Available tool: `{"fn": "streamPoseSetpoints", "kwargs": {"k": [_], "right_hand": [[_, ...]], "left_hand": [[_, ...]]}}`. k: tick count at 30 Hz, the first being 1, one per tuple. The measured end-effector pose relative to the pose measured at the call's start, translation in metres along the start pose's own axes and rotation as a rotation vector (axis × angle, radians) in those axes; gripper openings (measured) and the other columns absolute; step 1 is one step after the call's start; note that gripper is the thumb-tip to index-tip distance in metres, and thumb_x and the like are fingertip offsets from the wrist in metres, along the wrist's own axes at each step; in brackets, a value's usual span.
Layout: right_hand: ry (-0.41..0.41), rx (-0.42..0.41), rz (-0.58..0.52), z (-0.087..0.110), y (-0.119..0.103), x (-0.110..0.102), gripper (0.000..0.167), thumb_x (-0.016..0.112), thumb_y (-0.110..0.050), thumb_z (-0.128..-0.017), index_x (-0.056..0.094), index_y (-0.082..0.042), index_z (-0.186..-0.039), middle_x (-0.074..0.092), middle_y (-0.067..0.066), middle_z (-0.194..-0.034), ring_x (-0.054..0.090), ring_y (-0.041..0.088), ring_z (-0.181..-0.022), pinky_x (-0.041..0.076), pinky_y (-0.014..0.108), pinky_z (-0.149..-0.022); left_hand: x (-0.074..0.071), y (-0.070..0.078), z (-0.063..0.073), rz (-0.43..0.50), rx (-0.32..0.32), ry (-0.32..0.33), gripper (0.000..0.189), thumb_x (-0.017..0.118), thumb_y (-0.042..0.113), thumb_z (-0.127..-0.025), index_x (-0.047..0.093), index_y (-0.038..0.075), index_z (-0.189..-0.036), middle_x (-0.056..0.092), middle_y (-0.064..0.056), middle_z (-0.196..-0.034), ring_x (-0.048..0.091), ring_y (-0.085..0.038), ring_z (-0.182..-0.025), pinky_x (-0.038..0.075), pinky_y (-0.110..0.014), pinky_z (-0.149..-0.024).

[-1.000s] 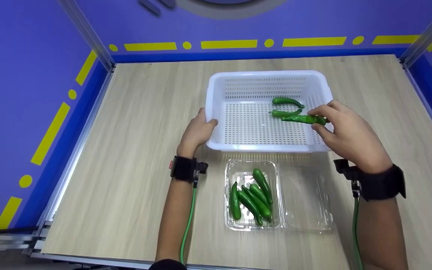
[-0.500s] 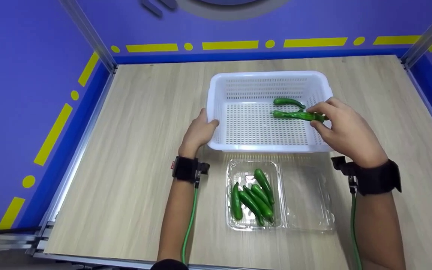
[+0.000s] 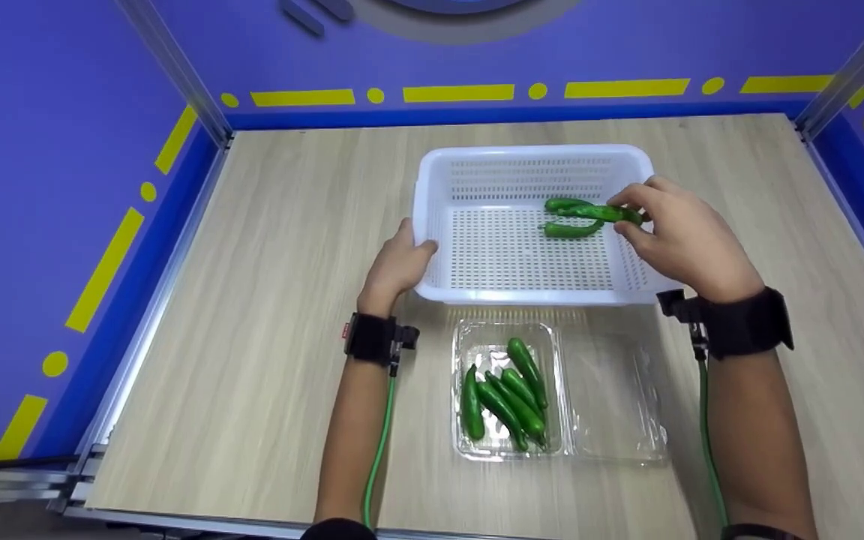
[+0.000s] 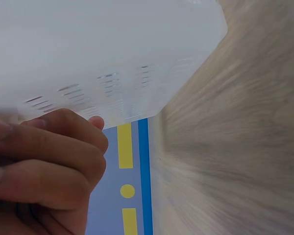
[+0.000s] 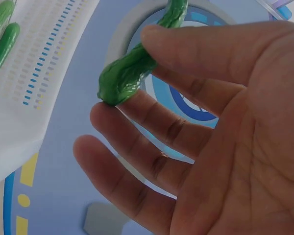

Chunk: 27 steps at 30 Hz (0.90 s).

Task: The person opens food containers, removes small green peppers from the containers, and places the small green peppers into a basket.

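Note:
My left hand [image 3: 400, 261] grips the left side of a white perforated plastic basket [image 3: 522, 295], thumb over the rim and fingers curled outside. In the left wrist view those fingers [image 4: 54, 147] lie against the basket's outer wall. At the basket's right side, my right hand [image 3: 683, 234] pinches a wrinkled green chili pepper [image 3: 598, 213] between thumb and fingers. The right wrist view shows this pepper [image 5: 125, 78] bent, its blunt end past the thumb. Below it in the head view, two smooth green chili peppers [image 3: 571, 230] lie on the basket floor, one partly covered.
Nearer the body, a clear plastic clamshell box [image 3: 469, 453] lies with its lid [image 3: 612, 405] folded out to the right. Several green chili peppers [image 3: 471, 405] lie in its left half. Blue panels [image 3: 87, 150] wall the wooden table [image 3: 252, 300] at back and sides.
My right hand has carried the wrinkled pepper toward the back of the basket, from over the nearer pepper to over the farther one. The left hand keeps its grip on the basket.

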State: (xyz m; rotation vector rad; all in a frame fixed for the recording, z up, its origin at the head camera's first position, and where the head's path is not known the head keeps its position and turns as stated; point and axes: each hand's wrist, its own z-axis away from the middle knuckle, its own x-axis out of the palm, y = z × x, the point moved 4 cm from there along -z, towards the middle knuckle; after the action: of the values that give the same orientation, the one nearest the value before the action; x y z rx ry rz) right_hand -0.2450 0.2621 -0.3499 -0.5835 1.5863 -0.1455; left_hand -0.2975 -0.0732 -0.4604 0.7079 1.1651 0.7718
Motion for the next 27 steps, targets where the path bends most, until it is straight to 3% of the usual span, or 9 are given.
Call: {"fn": "streamPoseSetpoints", "kwargs": {"k": [12,27], "right_hand": [[-0.034,-0.036,0.059,-0.032,0.001,0.014,0.026,0.067,-0.010,-0.094,0.069,-0.003,-0.119,0.063,0.017,-0.110,0.062,0.033,-0.091,0.049,0.048,-0.076],[-0.120,-0.056,0.077,-0.060,0.011,0.036,0.027,0.068,-0.007,-0.090,0.070,-0.002,-0.116,0.066,0.020,-0.107,0.063,0.035,-0.095,0.050,0.053,-0.080]], "left_hand": [[0.001,-0.001,0.000,0.002,0.000,0.004,0.046,0.050,0.027,-0.102,0.042,0.011,-0.143,0.067,-0.016,-0.122,0.070,-0.028,-0.102,0.055,-0.042,-0.086],[0.000,-0.001,0.000,0.011,0.003,-0.022,0.047,0.048,0.028,-0.103,0.039,0.011,-0.146,0.066,-0.015,-0.123,0.070,-0.025,-0.103,0.055,-0.041,-0.086]]}}
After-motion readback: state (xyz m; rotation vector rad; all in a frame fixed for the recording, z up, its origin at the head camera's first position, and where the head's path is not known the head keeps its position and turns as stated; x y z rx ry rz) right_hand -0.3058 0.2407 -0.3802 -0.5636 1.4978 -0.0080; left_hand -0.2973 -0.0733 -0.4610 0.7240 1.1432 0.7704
